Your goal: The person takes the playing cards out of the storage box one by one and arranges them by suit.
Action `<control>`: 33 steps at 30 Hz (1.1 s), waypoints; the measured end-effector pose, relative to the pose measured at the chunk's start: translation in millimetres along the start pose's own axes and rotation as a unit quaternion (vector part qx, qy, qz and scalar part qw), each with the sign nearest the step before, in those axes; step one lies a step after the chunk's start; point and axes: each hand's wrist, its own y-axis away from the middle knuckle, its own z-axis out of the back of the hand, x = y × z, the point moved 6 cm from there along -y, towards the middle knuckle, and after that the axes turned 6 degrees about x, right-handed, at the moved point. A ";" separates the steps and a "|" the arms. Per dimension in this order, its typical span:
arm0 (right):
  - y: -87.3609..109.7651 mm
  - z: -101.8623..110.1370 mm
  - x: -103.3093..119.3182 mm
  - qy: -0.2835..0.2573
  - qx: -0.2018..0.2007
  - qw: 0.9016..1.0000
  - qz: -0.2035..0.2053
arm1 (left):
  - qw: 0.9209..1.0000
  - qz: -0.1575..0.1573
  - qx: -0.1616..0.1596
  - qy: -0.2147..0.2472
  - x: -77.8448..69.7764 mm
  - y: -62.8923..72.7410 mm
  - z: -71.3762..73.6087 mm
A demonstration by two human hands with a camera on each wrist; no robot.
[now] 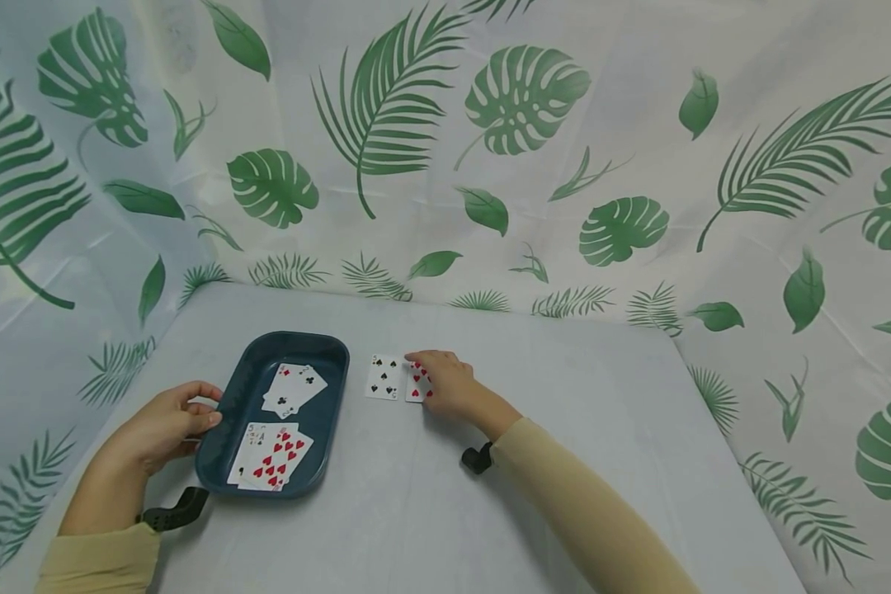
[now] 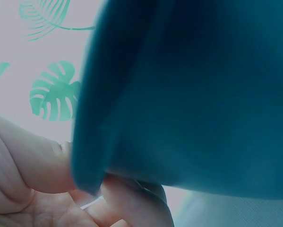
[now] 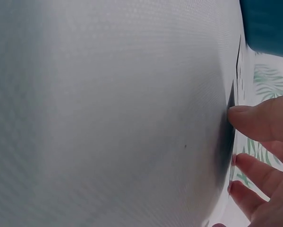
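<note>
Tan sleeves (image 1: 586, 511) come in closest, w/ a black thing (image 1: 478, 458) sticking out by each wrist. L hand (image 1: 167, 425) has its thumb & fingers bent round the left rim of a dark blue tray (image 1: 340, 371), so it's got hold of that. R hand (image 1: 449, 384) has bent fingers w/ the thumb a bit apart, tips right at a heart card (image 1: 416, 390) on the tabletop (image 1: 579, 396); can't tell if it pinches the card or just touches it. Hand hides some of that card. Just left of it, btwn it & the tray, lies a spade card (image 1: 384, 377), face up. Tray has 2 messy piles: far pile (image 1: 291, 388) shows clubs & a red diamond, near pile (image 1: 271, 458) has a card w/ lots of hearts on top. Behind, white cloth (image 1: 535, 190) w/ green leaves goes up.
</note>
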 end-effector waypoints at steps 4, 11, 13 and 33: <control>-1.6 -1.4 -1.3 0.005 0.005 1.000 -0.001 | 1.000 0.001 -0.001 -0.002 0.8 -0.7 0.4; -2.1 -1.5 -0.5 0.002 0.008 1.000 -0.001 | 1.000 -0.001 0.002 0.001 0.5 -0.6 0.3; -2.1 -1.6 -0.5 0.005 0.007 1.000 -0.003 | 1.000 -0.001 0.002 0.002 0.4 -0.5 0.3; 4.1 2.5 2.0 0.054 -0.009 0.998 -0.033 | 1.000 -0.003 0.000 0.000 2.1 -1.4 0.6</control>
